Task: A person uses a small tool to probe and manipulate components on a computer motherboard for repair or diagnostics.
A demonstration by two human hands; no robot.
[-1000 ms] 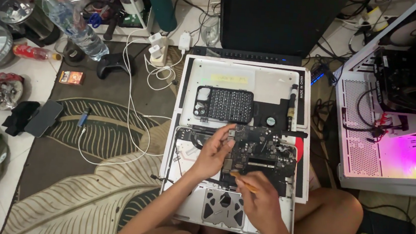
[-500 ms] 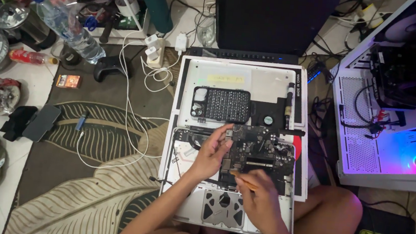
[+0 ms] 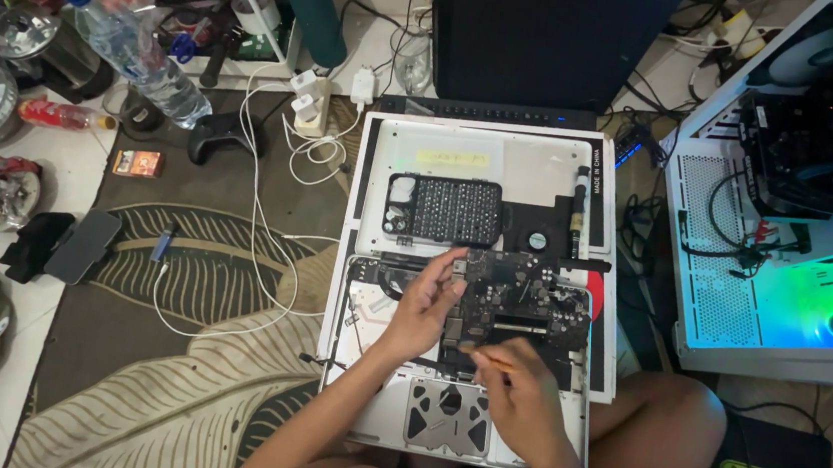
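An opened silver laptop (image 3: pixel 362 400) lies upside down on a white mat (image 3: pixel 373 160), its dark logic board (image 3: pixel 521 298) exposed. My left hand (image 3: pixel 425 305) rests on the board's left edge, thumb and fingers pinching it. My right hand (image 3: pixel 518 393) is closed around a thin orange-tipped tool (image 3: pixel 487 352) whose tip touches the board's lower edge. A black tray of small bits (image 3: pixel 444 209) sits above the board on the mat, next to a black pen-like driver (image 3: pixel 579 213).
A dark monitor (image 3: pixel 544 34) stands behind the mat. A white computer case (image 3: pixel 789 226) with glowing lights sits at the right. White cables and chargers (image 3: pixel 306 114), a game controller (image 3: pixel 224 134), a water bottle (image 3: pixel 132 44) and a phone (image 3: pixel 84 245) lie on the leaf-patterned rug (image 3: pixel 150 411).
My hands stay on the logic board with hardly any shift. The camera has tipped slightly, and the case light has turned from pink to green-blue.
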